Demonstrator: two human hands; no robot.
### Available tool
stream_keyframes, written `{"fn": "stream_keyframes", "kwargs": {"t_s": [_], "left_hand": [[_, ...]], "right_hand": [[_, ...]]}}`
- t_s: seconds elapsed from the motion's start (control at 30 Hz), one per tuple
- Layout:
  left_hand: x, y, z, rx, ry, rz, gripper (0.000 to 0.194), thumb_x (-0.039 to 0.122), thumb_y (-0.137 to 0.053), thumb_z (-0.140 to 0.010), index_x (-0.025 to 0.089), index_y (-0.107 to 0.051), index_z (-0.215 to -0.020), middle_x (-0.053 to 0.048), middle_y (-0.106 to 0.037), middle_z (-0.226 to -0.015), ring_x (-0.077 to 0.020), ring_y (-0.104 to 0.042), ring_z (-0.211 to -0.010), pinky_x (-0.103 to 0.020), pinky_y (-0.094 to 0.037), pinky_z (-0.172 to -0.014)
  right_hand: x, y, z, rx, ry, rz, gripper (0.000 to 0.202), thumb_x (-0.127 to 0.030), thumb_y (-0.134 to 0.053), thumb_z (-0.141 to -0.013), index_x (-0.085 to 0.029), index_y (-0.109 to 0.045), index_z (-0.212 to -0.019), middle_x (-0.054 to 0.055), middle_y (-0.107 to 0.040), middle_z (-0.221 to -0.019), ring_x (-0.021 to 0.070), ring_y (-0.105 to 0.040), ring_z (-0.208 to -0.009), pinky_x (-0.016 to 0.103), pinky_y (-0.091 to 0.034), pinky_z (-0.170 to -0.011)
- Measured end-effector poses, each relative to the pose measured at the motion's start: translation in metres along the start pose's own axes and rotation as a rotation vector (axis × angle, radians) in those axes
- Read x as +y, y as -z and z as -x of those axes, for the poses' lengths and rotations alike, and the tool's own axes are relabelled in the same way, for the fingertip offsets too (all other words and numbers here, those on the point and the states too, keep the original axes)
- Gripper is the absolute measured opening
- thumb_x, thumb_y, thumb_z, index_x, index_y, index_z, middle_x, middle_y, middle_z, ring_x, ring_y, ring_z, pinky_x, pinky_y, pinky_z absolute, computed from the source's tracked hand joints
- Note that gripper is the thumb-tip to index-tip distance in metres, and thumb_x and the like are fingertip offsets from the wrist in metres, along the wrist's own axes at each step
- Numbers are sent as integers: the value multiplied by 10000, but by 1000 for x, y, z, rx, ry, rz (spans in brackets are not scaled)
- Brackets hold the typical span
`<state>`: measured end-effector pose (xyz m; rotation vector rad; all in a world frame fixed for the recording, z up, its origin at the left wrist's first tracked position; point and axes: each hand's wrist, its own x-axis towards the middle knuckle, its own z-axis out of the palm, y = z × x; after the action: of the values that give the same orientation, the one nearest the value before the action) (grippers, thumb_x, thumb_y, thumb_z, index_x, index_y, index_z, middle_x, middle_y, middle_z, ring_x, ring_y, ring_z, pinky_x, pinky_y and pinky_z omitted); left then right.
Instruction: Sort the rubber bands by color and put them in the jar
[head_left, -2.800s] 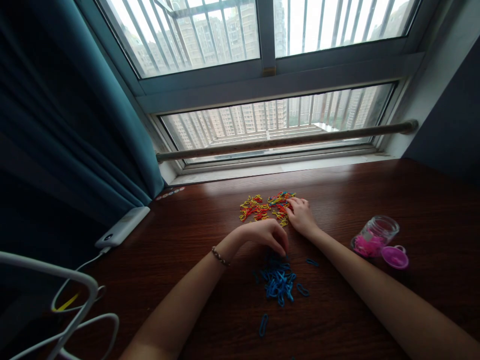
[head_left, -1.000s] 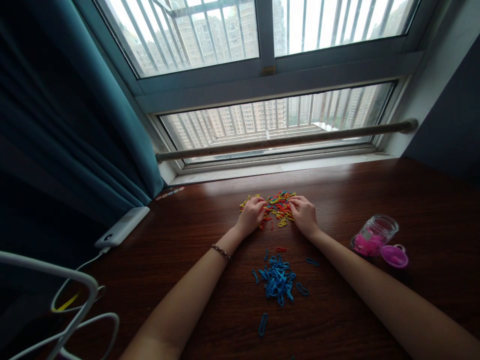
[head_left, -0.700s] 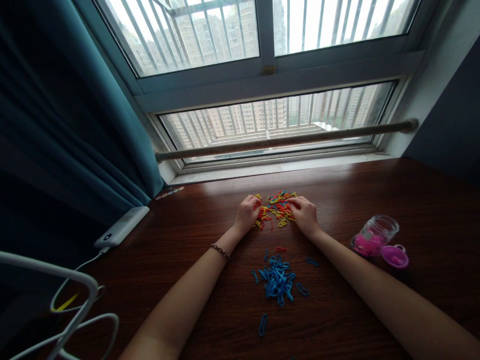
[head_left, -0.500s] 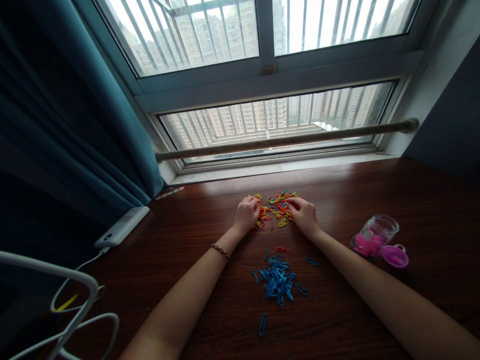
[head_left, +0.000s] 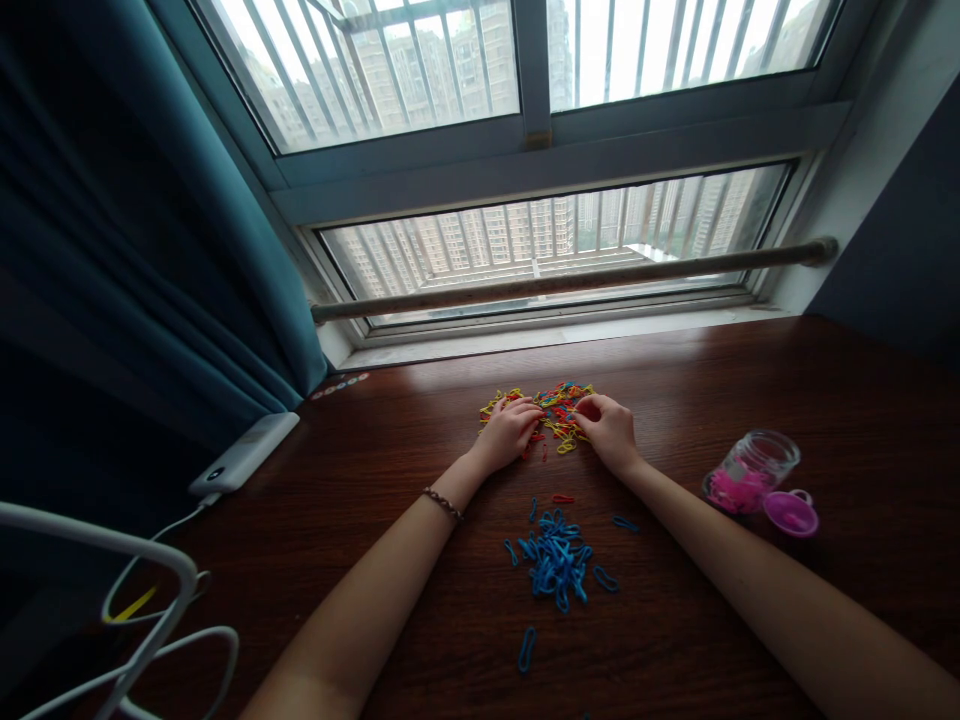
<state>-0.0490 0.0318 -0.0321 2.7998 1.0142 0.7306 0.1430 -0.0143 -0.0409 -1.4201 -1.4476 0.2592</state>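
Small looped clips in red, yellow and blue lie in a mixed pile (head_left: 566,405) on the dark wooden table. My left hand (head_left: 511,430) rests over the pile's left part, fingers stretched to the right, some clips showing behind it. At the pile's right edge is my right hand (head_left: 606,428), thumb and index finger pinched together at the clips; what is between the tips is too small to make out. Nearer to me sits a heap of blue clips (head_left: 559,562), with a few loose blue ones around it and one red clip (head_left: 562,499) above it.
A tilted glass jar (head_left: 752,472) with pink pieces lies on the right, beside a pink lid (head_left: 792,513). On the left are a white power bank (head_left: 245,455), its cable and a white tubular frame (head_left: 176,560). The window bar (head_left: 570,285) runs behind the table.
My left hand has moved right and its fingers have spread out over the clips, uncovering yellow ones on the left. My right hand has hardly moved.
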Motion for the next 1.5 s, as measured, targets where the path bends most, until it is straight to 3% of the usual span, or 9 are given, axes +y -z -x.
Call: {"fn": "stream_keyframes", "kwargs": {"t_s": [0.23,0.6,0.9,1.1,1.2,1.3,1.4,1.5], "left_hand": [[0,1,-1,12,-41,5,234,186,-405,-848,206,-605,-967,-43,-610,-1045,-176,-484,-1071,-418,-273,-985],[-1,0,-2,112,-62,52,212,151,-413,-837,167,-608,-918,-84,-582,-961,-180,-541,-922,-352,-436,-854],[-6,1,0,264,70,116,165,133,-446,-816,165,-601,-862,-64,-573,-921,-160,-560,-876,-301,-473,-794],[-6,3,-2,300,153,203,130,151,-499,-786,171,-624,-815,-56,-611,-849,-161,-578,-817,-304,-480,-754],[-5,12,-7,289,267,365,114,200,-555,-753,155,-635,-819,-60,-642,-830,-164,-594,-778,-313,-491,-729],[0,31,-13,52,342,668,189,243,-619,-702,126,-638,-848,-69,-662,-831,-166,-612,-757,-301,-504,-697],[18,55,-14,-421,277,872,259,241,-668,-659,133,-641,-893,-58,-670,-835,-154,-620,-729,-271,-503,-677],[45,70,-11,-914,131,936,264,231,-694,-633,157,-655,-883,-35,-675,-812,-150,-622,-732,-244,-501,-668]], "right_hand": [[4,-2,0,20,7,-23,99,-216,-580,-677,-163,-618,-752,22,-580,-714,133,-539,-610,257,-439,-610],[-4,2,-1,54,-7,-9,204,-354,-559,-733,-171,-640,-699,31,-551,-676,143,-527,-586,269,-421,-591],[2,3,-3,104,-22,69,236,-377,-530,-752,-202,-682,-707,51,-640,-758,195,-558,-752,314,-404,-715],[0,3,-2,69,-67,-68,243,-367,-533,-730,-179,-685,-750,46,-655,-710,155,-561,-595,271,-431,-597],[0,3,-2,59,-84,-98,238,-351,-525,-723,-180,-683,-774,38,-664,-701,156,-572,-588,269,-439,-583],[0,3,-2,63,-84,-97,221,-324,-518,-720,-183,-680,-773,35,-667,-704,156,-576,-587,269,-446,-585],[0,3,-2,61,-93,-92,201,-293,-513,-724,-185,-674,-776,31,-671,-720,154,-579,-593,269,-450,-597],[0,2,-3,59,-101,-93,197,-281,-509,-729,-182,-669,-789,31,-671,-737,153,-581,-604,272,-452,-610]]}}
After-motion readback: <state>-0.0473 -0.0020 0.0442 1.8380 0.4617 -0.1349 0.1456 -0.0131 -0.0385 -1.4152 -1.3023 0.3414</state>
